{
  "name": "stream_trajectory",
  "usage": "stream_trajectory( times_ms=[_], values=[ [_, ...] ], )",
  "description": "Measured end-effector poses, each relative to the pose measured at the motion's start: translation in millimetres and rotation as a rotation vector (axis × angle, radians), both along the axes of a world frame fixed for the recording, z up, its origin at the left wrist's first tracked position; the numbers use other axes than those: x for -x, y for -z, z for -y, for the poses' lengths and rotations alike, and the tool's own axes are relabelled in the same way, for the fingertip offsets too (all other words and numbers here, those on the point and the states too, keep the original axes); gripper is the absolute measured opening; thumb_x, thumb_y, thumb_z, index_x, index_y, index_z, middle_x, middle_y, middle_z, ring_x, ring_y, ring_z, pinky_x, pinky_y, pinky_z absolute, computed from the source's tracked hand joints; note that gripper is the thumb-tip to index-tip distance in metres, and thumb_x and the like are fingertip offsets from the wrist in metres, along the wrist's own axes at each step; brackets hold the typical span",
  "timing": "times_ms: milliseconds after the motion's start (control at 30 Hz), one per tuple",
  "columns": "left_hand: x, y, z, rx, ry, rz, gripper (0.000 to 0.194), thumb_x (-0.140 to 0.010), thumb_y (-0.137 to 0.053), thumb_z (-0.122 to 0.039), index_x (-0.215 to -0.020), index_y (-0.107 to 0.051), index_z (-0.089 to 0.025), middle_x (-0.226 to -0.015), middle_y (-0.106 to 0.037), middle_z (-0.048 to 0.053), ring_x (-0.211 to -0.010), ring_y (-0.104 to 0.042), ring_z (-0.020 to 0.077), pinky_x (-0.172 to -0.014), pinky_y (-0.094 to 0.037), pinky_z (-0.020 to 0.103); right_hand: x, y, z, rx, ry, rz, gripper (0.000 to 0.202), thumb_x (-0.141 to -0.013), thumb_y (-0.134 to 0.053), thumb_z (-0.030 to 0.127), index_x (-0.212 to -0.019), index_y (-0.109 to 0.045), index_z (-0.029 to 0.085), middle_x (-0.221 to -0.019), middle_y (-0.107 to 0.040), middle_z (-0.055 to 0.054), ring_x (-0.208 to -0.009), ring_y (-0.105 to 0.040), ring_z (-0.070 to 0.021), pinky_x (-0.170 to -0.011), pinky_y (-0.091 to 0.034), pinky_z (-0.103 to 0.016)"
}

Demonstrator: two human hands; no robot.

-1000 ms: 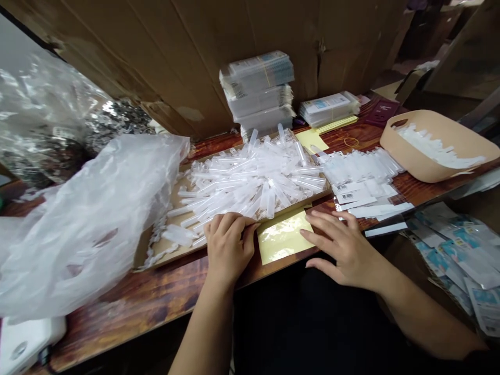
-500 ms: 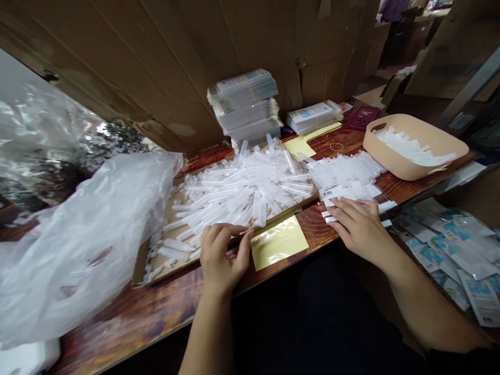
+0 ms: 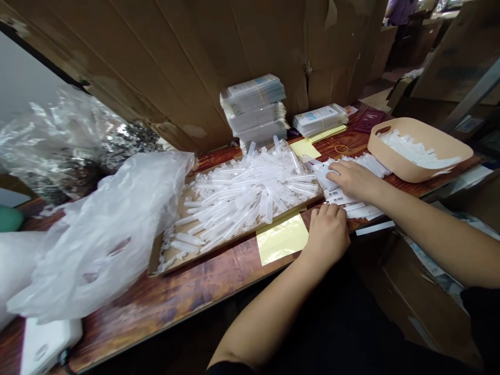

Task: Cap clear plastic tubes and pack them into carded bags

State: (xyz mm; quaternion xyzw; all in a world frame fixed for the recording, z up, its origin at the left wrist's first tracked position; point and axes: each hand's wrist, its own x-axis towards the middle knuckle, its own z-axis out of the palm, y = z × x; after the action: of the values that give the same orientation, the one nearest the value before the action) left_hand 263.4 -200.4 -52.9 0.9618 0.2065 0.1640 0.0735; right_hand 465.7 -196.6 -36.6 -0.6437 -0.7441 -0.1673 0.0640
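My left hand rests at the table's front edge, just right of a yellow sheet. Its fingers are curled down beside the near end of a row of small white packets with barcodes; what they hold, if anything, is hidden. Farther up the same row lies my right hand, fingers stretched out over the packets and pointing left. To the left of both hands, a shallow cardboard tray holds a heap of translucent plastic tubes.
A beige bin with white pieces stands at right. Banded stacks of clear printed sleeves and a smaller stack sit behind. A white plastic bag covers the left side. A cardboard wall rises at the back.
My left hand has left the tray's front edge and moved right to the packets. My right hand has moved up and away over the row. The view has shifted slightly left.
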Motion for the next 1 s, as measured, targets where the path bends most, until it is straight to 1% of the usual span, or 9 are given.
stream_trajectory(
  times_ms=[100,200,267,300,367,467,567,733,1000],
  values=[
    [-1.3,13.1,-0.4,-0.021,-0.005,0.042,0.012,-0.098,-0.056,-0.015,-0.093,-0.066,-0.019,-0.099,-0.071,0.008,-0.098,-0.062,0.0246,-0.080,-0.046,0.040,-3.1,-5.9,-3.5,-0.118,-0.041,-0.093,0.031,-0.095,-0.045,0.006,-0.103,-0.074,0.014,-0.112,-0.074,-0.016,-0.101,-0.067,-0.0263,-0.091,-0.053,-0.040],
    [3.0,22.5,-0.5,-0.041,-0.010,0.117,0.014,-0.100,-0.056,-0.018,-0.092,-0.066,-0.019,-0.097,-0.070,0.006,-0.096,-0.060,0.0235,-0.080,-0.045,0.040,2.5,-9.4,-14.2,-0.418,-0.099,-0.426,0.023,-0.099,-0.053,0.019,-0.104,-0.076,0.018,-0.107,-0.076,-0.011,-0.100,-0.070,-0.0236,-0.093,-0.057,-0.039],
    [4.5,25.1,-0.5,-0.047,-0.020,0.133,0.015,-0.100,-0.055,-0.018,-0.090,-0.066,-0.019,-0.098,-0.070,0.007,-0.095,-0.059,0.0235,-0.080,-0.046,0.040,11.7,-7.2,-25.0,-0.534,-0.100,-0.671,0.016,-0.096,-0.063,0.025,-0.102,-0.077,0.020,-0.104,-0.077,-0.009,-0.097,-0.072,-0.0230,-0.089,-0.059,-0.038],
    [4.6,25.4,-0.6,-0.044,-0.029,0.135,0.015,-0.101,-0.055,-0.019,-0.090,-0.066,-0.019,-0.098,-0.070,0.007,-0.095,-0.059,0.0237,-0.080,-0.046,0.040,17.0,-4.5,-30.2,-0.529,-0.089,-0.752,0.015,-0.094,-0.065,0.026,-0.101,-0.077,0.020,-0.104,-0.077,-0.008,-0.097,-0.072,-0.0230,-0.087,-0.059,-0.038],
    [4.3,24.3,-0.5,-0.021,-0.055,0.140,0.015,-0.102,-0.055,-0.022,-0.092,-0.066,-0.019,-0.100,-0.069,0.008,-0.097,-0.058,0.0242,-0.081,-0.047,0.040,26.5,3.3,-38.1,-0.432,-0.078,-0.815,0.016,-0.092,-0.066,0.025,-0.102,-0.078,0.020,-0.105,-0.078,-0.008,-0.098,-0.073,-0.0234,-0.088,-0.060,-0.038],
    [3.3,21.3,0.0,0.033,-0.086,0.141,0.014,-0.102,-0.056,-0.027,-0.099,-0.067,-0.019,-0.102,-0.068,0.008,-0.099,-0.058,0.0247,-0.083,-0.048,0.040,33.7,15.7,-41.2,-0.280,-0.108,-0.759,0.016,-0.090,-0.066,0.022,-0.101,-0.078,0.022,-0.106,-0.078,-0.007,-0.100,-0.073,-0.0239,-0.093,-0.058,-0.039],
    [2.2,18.9,0.3,0.065,-0.114,0.120,0.014,-0.101,-0.058,-0.028,-0.103,-0.068,-0.019,-0.103,-0.067,0.009,-0.100,-0.058,0.0252,-0.084,-0.049,0.041,34.3,21.8,-38.7,-0.218,-0.121,-0.700,0.018,-0.086,-0.070,0.023,-0.103,-0.075,0.021,-0.109,-0.077,-0.008,-0.102,-0.071,-0.0258,-0.093,-0.057,-0.040],
    [0.5,16.5,-0.4,0.096,-0.146,0.080,0.015,-0.100,-0.060,-0.029,-0.106,-0.069,-0.019,-0.107,-0.067,0.010,-0.101,-0.059,0.0270,-0.082,-0.049,0.042,39.2,17.9,-39.2,-0.136,-0.103,-0.573,0.031,-0.079,-0.066,0.016,-0.110,-0.068,0.018,-0.111,-0.071,-0.012,-0.108,-0.064,-0.0299,-0.095,-0.052,-0.044],
    [1.1,20.4,-0.5,0.021,-0.105,0.163,0.016,-0.102,-0.058,-0.029,-0.101,-0.068,-0.017,-0.107,-0.070,0.012,-0.102,-0.059,0.0273,-0.080,-0.049,0.040,49.0,4.0,-43.2,-0.074,-0.095,-0.371,0.030,-0.082,-0.055,0.015,-0.111,-0.063,0.018,-0.101,-0.063,-0.012,-0.097,-0.054,-0.0294,-0.087,-0.044,-0.041]
  ],
)
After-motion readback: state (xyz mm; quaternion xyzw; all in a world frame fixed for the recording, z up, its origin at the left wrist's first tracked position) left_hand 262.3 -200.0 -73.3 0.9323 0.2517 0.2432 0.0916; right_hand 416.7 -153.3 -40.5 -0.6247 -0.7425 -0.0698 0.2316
